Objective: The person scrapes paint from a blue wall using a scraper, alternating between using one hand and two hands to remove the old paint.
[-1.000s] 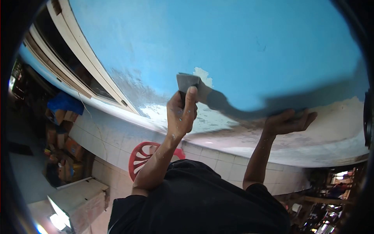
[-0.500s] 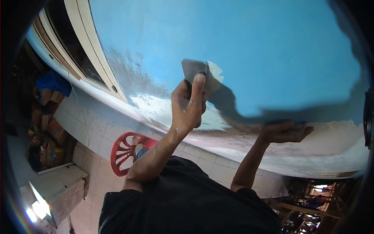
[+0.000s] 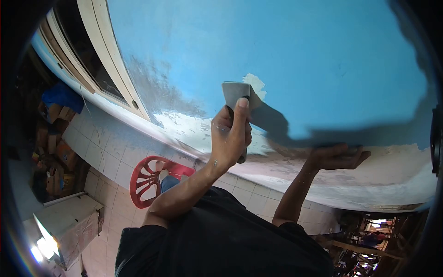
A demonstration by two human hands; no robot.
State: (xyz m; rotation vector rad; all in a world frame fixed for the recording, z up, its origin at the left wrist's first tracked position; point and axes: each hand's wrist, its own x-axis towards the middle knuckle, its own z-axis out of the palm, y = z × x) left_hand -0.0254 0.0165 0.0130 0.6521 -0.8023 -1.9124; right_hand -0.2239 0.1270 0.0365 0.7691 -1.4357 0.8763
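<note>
My left hand (image 3: 230, 136) is wrapped around the handle of a scraper (image 3: 236, 92), thumb pressed on the base of its broad metal blade. The blade points up toward the blue wall (image 3: 332, 60), beside a pale patch of bare plaster (image 3: 255, 87) where paint has come off. Specks of white dust dot the hand and forearm. To the right, my right hand (image 3: 337, 158) is held palm up close to the lower wall, fingers stretched out. A small dark grey shape shows at its fingers, too shaded to name.
A red plastic chair (image 3: 146, 182) stands on the tiled floor (image 3: 110, 203) below. At the left are a window frame (image 3: 113, 60), cardboard boxes (image 3: 67, 157) and a bright lamp (image 3: 44, 248). Wooden beams (image 3: 367, 249) and clutter lie at lower right. The lower wall is peeled and stained.
My left hand has moved down and slightly right with the scraper, whose blade now sits lower, showing more of the bare patch. My right hand has barely moved.
</note>
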